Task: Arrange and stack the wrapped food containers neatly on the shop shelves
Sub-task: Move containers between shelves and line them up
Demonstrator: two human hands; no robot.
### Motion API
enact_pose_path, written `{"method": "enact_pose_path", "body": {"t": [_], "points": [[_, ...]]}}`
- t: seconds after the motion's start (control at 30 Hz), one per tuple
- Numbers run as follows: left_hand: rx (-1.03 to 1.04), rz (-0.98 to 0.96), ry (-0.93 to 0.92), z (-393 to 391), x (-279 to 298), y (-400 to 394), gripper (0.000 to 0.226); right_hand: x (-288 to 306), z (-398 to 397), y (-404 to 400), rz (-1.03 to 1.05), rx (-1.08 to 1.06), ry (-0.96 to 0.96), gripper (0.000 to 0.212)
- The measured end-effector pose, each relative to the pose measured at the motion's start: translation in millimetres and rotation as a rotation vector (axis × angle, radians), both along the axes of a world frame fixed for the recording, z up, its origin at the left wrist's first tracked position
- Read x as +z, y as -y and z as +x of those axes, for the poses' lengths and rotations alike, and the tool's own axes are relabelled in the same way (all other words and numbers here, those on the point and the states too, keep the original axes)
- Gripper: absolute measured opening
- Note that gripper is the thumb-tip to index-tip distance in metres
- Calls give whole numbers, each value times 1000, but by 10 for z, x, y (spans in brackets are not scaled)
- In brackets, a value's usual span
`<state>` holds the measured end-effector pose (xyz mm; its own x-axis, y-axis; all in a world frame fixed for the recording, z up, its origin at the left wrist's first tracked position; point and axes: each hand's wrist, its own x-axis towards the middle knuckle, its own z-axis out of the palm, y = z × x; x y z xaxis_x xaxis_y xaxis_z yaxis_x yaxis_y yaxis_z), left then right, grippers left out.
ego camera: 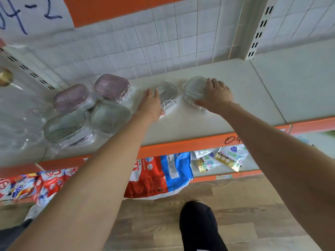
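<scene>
Both arms reach over the white shelf (226,98). Left hand (149,104) lies along the left edge of a clear wrapped container (167,93), fingers straight, touching it — not curled around it. Right hand (216,96) sits on top of a second clear wrapped container (194,89), fingers draped over its lid, thumb at the near edge (how firm the hold is, cannot tell). The two containers stand apart, side by side. Left of them — four more: two purple-lidded containers (92,94) behind, two grey-green containers (87,122) in front, close together.
</scene>
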<state>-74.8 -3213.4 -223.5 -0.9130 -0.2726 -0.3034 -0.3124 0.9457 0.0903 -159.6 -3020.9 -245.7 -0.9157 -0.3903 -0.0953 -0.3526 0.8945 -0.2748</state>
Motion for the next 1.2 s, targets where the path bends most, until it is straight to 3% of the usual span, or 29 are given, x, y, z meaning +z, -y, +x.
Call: {"method": "enact_pose_path", "body": {"t": [0.4,0.6,0.73,0.83,0.97,1.13,1.2], "points": [[-44,-76,-2,-249,-118,228,86,-45,-161,107,83,45,-26,91],[-27,-205,26,-114,-106,67,74,-2,-6,-3,49,43,-26,86],[-165,-131,-80,116,-2,-129,65,121,278,-142,44,164,-168,72],[-307,-106,-130,389,136,-268,42,249,543,-209,84,218,-145,59],[-343,-94,-57,757,370,-335,31,457,932,-275,136,286,15,53],[-348,-34,252,1289,797,-332,29,878,1419,-382,134,338,201,48],[-339,-7,290,1527,997,-383,27,1107,1624,-416,107,356,217,45]]}}
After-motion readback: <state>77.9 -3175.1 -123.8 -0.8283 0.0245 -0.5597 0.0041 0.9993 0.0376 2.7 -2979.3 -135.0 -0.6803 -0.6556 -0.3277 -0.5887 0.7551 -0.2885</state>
